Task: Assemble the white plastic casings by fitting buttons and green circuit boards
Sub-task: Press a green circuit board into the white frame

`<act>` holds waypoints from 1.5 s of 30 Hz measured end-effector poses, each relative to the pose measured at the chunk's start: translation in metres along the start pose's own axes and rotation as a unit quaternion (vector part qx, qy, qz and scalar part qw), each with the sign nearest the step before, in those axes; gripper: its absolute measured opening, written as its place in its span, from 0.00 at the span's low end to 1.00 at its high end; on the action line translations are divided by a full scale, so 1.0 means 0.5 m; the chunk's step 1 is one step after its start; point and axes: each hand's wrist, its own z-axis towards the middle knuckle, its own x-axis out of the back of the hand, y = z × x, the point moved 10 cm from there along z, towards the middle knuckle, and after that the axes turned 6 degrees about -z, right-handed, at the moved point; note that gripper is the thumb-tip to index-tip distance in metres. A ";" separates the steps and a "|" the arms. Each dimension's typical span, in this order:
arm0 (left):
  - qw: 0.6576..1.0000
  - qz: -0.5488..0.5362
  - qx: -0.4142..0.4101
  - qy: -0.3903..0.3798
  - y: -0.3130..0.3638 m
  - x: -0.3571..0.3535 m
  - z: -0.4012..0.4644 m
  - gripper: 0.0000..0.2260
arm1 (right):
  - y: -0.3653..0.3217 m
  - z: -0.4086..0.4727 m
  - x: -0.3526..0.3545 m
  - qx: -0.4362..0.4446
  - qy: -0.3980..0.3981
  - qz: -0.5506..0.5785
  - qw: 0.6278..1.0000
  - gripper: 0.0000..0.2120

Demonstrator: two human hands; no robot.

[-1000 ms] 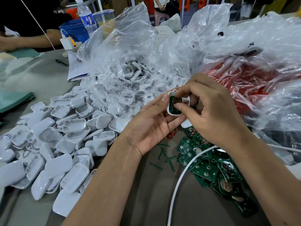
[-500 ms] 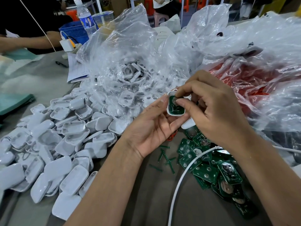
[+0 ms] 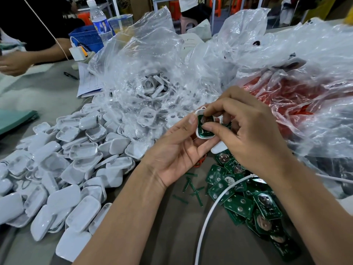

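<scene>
- Just right of the frame's centre, the left hand (image 3: 175, 150) cradles a white casing (image 3: 205, 135) from below and from the left, its grip curled round it, thumb tip against the casing's left rim.
- The casing is a small rounded-corner shell with a thin raised rim and a little loop at its upper end; its open side faces the camera.
- A green circuit board (image 3: 206, 129) sits inside the shell, filling most of the opening, with a round silvery disc showing near its top.
- The right hand (image 3: 250, 134) reaches over from the right, its grip narrowed to fingertips: the thumb presses on the board's middle and the forefinger curls down onto its upper edge.
- A heap of empty white casings (image 3: 63, 169) spreads across the left and lower left of the grey table (image 3: 133, 236).
- Loose green boards (image 3: 246, 199) lie in a pile at lower right, beneath the right wrist, crossed by a white cable (image 3: 208, 220).
- Clear plastic bags (image 3: 152, 73) rise behind the hands; one at the right holds something red.
</scene>
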 end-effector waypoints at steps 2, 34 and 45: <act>1.000 -0.007 0.003 -0.004 -0.002 -0.002 0.000 0.14 | 0.001 -0.001 -0.002 0.001 -0.002 -0.001 1.000 0.08; 1.000 -0.020 0.001 -0.010 -0.003 -0.013 0.004 0.22 | 0.001 0.001 0.013 -0.013 0.016 0.060 0.998 0.05; 0.999 -0.047 -0.009 0.021 0.003 0.000 0.003 0.17 | 0.014 0.004 0.033 -0.041 0.049 0.082 0.995 0.08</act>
